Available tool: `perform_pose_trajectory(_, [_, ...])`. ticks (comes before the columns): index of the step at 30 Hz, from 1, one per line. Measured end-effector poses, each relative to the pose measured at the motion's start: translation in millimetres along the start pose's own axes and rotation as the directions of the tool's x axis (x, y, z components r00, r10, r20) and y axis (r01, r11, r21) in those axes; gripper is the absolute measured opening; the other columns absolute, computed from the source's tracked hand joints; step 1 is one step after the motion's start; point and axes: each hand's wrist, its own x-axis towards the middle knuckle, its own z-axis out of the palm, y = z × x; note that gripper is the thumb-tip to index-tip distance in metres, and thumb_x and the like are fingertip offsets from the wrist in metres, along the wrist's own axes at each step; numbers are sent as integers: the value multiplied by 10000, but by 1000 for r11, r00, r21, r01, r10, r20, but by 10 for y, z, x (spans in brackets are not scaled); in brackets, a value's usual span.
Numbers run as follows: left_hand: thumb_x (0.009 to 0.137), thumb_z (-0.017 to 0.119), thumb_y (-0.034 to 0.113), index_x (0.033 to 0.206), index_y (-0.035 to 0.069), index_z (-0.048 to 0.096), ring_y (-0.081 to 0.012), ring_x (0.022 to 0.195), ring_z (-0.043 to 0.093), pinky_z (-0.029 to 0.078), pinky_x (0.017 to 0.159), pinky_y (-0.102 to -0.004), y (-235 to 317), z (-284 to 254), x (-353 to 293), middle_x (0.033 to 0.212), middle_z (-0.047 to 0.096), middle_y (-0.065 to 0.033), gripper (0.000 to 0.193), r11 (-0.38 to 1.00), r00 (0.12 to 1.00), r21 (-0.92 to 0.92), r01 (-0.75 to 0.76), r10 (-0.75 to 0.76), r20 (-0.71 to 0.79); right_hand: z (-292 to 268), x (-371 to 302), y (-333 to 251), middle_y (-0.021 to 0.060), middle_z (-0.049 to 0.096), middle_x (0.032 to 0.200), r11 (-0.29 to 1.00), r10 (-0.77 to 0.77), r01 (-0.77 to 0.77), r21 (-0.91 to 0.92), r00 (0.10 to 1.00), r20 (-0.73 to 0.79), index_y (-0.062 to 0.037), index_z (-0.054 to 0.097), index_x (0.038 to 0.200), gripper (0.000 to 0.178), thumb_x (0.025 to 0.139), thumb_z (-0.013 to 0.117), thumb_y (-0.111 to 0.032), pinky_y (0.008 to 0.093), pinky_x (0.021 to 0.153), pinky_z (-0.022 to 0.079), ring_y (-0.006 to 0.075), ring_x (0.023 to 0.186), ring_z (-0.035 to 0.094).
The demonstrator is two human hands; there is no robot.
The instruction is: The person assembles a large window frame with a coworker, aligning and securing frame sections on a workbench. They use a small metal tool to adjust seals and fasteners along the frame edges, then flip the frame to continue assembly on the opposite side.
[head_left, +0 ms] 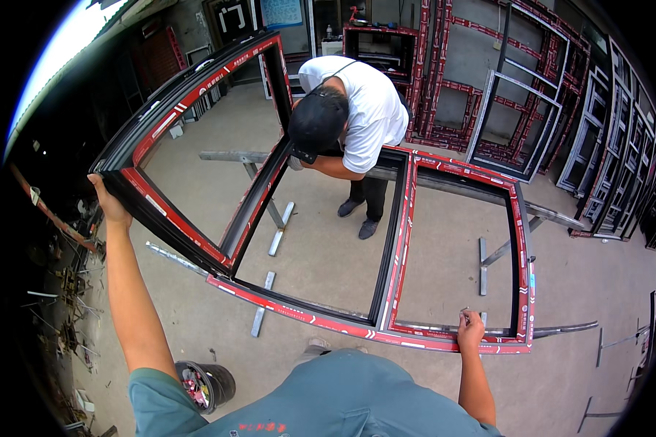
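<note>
My left hand (109,202) grips the outer corner of a window sash (169,213), a black frame with red protective film that stands tilted up at the left end of a larger window frame (313,318). The larger frame lies flat, with a dividing bar (399,247) across it. Over its near right rail, my right hand (471,329) is closed in a pinch; a tiny thing seems to show at the fingertips, too small to name. Across from me a person in a white shirt (372,102) and black cap bends over the sash's joint with the frame, hands partly hidden.
Metal trestles (278,231) with long rails (561,217) carry the frame. A black bucket (219,382) of scraps stands by my left side. More frames (521,116) lean at the back right, and clutter (73,306) lies along the left.
</note>
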Motion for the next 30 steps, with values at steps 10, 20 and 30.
perform_pose_trajectory(10, [956,413,770,1378,61,549,-231,1214,584,438,1063,-358,-11,-27,5,1324,628,-75,836,1000,1000,-19,18,-18,0,6,-10,10,148,664,864,1000,9,-9,-6,1000,-9,-41,699,922,62,868,717,-63,445,667,510,353,718,642])
perform_pose_trajectory(20, [947,416,781,1364,60,559,-236,1189,599,454,1045,-358,-16,-24,4,1301,641,-79,845,1000,1000,-2,26,-26,5,3,-11,15,144,680,891,1000,8,-8,-23,1000,-15,-49,707,932,65,874,715,-77,445,686,519,360,748,657])
perform_pose_trajectory(30, [955,415,770,1360,60,563,-231,1196,596,448,1050,-357,-6,-75,16,1308,640,-69,830,999,999,-7,32,-32,15,10,-15,12,150,680,881,999,-7,6,-35,1000,-14,-40,706,934,63,874,711,-59,422,677,524,347,727,659])
